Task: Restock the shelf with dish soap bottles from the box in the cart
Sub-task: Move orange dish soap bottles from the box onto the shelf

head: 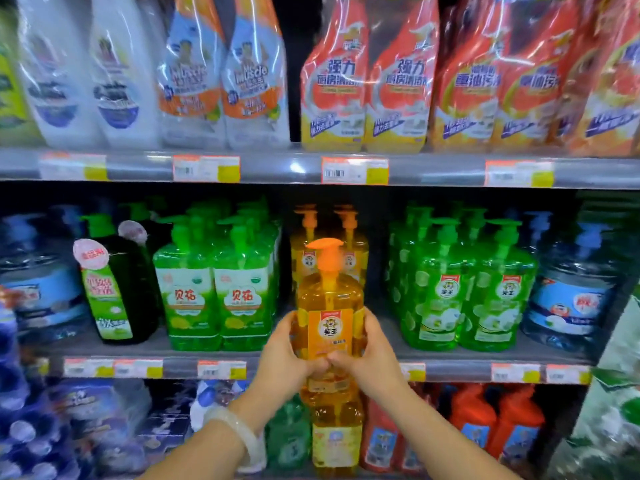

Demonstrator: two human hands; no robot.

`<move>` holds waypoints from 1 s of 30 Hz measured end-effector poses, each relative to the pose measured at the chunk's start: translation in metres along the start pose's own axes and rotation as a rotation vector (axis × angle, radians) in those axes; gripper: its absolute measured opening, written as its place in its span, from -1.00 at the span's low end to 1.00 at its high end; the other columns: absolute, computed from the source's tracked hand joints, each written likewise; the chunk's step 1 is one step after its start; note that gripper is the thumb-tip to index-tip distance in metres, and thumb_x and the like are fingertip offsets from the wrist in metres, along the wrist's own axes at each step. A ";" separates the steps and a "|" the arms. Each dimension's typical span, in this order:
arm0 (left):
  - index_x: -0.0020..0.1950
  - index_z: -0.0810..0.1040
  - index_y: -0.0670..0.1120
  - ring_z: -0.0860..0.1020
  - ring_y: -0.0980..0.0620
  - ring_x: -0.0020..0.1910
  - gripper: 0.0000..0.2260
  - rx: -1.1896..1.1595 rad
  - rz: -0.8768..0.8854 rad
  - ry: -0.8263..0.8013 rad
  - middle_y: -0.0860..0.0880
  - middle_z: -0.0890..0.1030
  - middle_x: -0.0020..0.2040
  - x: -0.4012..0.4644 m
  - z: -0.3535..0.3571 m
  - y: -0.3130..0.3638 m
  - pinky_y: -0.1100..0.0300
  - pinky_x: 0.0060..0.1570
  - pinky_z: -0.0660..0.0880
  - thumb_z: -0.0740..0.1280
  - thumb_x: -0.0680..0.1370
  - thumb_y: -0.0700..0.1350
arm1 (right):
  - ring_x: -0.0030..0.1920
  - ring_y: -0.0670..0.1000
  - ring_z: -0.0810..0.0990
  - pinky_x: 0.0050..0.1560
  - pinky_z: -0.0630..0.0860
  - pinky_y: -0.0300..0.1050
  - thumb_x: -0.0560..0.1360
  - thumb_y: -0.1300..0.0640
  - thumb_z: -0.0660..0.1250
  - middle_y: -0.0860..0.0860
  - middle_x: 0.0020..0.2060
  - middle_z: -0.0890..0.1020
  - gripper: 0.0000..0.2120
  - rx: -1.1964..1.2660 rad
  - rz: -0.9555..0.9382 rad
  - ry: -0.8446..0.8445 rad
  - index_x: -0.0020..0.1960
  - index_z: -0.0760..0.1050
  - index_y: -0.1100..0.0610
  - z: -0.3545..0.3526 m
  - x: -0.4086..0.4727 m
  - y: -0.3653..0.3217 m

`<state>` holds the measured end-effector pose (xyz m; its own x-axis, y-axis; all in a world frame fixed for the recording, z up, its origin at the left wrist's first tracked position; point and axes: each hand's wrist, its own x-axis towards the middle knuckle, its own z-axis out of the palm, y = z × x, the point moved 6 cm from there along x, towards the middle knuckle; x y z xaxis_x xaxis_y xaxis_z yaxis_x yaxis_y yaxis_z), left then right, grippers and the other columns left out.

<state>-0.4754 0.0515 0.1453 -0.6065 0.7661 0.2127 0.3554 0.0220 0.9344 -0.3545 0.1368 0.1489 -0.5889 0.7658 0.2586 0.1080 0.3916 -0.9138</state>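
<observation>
between both sets of fingers, at the front edge of the middle shelf (450, 355), an orange dish soap bottle (329, 306) stands upright with its pump head above the fingertips and its label facing out. the left hand (284, 351) wraps the bottle's left side and the right hand (372, 355) wraps its right side; the fingers of each are curled round the lower body, and the thumbs nearly meet across the front, just under the label.

the step in hand looks like seating this bottle in the gap beyond the fingertips, where two matching orange bottles (327, 244) already stand at the back. to do it well, keep the bottle vertical, slide it straight back between the green bottles (214, 289) off the left fingers and the green lime bottles (464, 289) off the right fingers, and let go only once its base sits flat on the shelf. the low grip leaves the pump top free to sway, so a slow push seems wise.

above the fingers runs a shelf of spray refill packs (363, 81); below the wrists, more bottles fill the bottom shelf. price tags (353, 171) line the shelf rails. neither cart nor box is in view.
</observation>
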 end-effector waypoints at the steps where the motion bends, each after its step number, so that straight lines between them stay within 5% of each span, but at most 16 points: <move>1: 0.34 0.32 -0.07 0.52 -0.06 0.17 -0.22 0.020 0.003 0.011 -0.09 0.54 0.18 0.013 -0.001 -0.001 -0.06 0.21 0.47 0.56 0.21 -0.35 | 0.18 0.02 0.55 0.25 0.47 0.10 0.30 0.29 0.51 0.01 0.16 0.58 -0.20 0.003 -0.005 -0.003 0.43 0.22 0.05 0.002 0.014 0.001; 5: 0.32 0.34 -0.05 0.53 -0.03 0.16 -0.24 0.067 0.033 0.035 -0.03 0.56 0.15 0.073 -0.003 -0.006 0.00 0.20 0.48 0.57 0.20 -0.31 | 0.14 -0.06 0.56 0.16 0.49 -0.13 0.31 0.25 0.50 -0.08 0.12 0.57 -0.22 0.014 -0.013 -0.008 0.41 0.21 -0.01 0.008 0.073 0.007; 8: 0.33 0.34 -0.05 0.54 -0.01 0.14 -0.26 0.053 0.041 0.040 -0.01 0.56 0.14 0.112 -0.003 -0.015 0.08 0.16 0.50 0.56 0.23 -0.33 | -0.03 -0.24 0.54 -0.03 0.48 -0.38 0.31 0.21 0.50 -0.22 -0.03 0.55 -0.37 0.013 -0.007 -0.019 0.20 0.26 -0.18 0.014 0.114 0.015; 11: 0.37 0.31 -0.11 0.56 -0.03 0.15 -0.23 0.000 0.032 0.060 -0.08 0.58 0.16 0.141 -0.001 -0.031 0.08 0.18 0.51 0.54 0.24 -0.39 | 0.00 -0.15 0.56 0.03 0.48 -0.29 0.31 0.19 0.51 -0.20 -0.06 0.55 -0.47 0.009 0.024 -0.021 0.08 0.29 -0.15 0.022 0.143 0.029; 14: 0.36 0.30 -0.12 0.57 0.10 0.12 -0.23 0.010 0.042 0.055 -0.02 0.59 0.13 0.157 0.004 -0.046 0.37 0.06 0.51 0.54 0.24 -0.38 | 0.06 -0.10 0.58 0.13 0.50 -0.22 0.32 0.22 0.50 -0.11 0.00 0.60 -0.46 0.004 0.038 -0.012 0.12 0.31 -0.13 0.032 0.159 0.046; 19: 0.47 0.15 -0.08 0.43 0.09 0.25 -0.23 0.084 0.050 0.117 0.03 0.43 0.25 0.162 0.010 -0.062 0.25 0.28 0.30 0.45 0.37 -0.35 | 0.15 -0.03 0.58 0.18 0.47 -0.22 0.34 0.22 0.48 -0.05 0.09 0.60 -0.41 -0.084 0.035 0.018 0.27 0.31 -0.02 0.045 0.170 0.059; 22: 0.49 0.11 -0.11 0.41 0.12 0.20 -0.29 0.138 0.027 0.118 0.02 0.44 0.23 0.169 0.011 -0.067 0.33 0.21 0.27 0.36 0.43 -0.37 | 0.22 0.03 0.54 0.27 0.45 -0.10 0.36 0.20 0.48 0.03 0.20 0.56 -0.31 -0.128 0.023 0.033 0.40 0.23 0.11 0.052 0.175 0.056; 30: 0.47 0.16 -0.12 0.41 0.15 0.10 -0.26 0.168 -0.017 0.130 0.08 0.44 0.10 0.174 0.012 -0.070 0.45 0.03 0.26 0.40 0.37 -0.38 | 0.22 0.07 0.54 0.20 0.42 -0.20 0.39 0.20 0.46 0.09 0.19 0.55 -0.32 -0.217 0.087 0.021 0.41 0.22 0.19 0.058 0.180 0.061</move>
<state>-0.5978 0.1907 0.1135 -0.6958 0.6760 0.2428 0.4518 0.1492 0.8795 -0.5003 0.2688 0.1215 -0.5537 0.8107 0.1904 0.3281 0.4225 -0.8449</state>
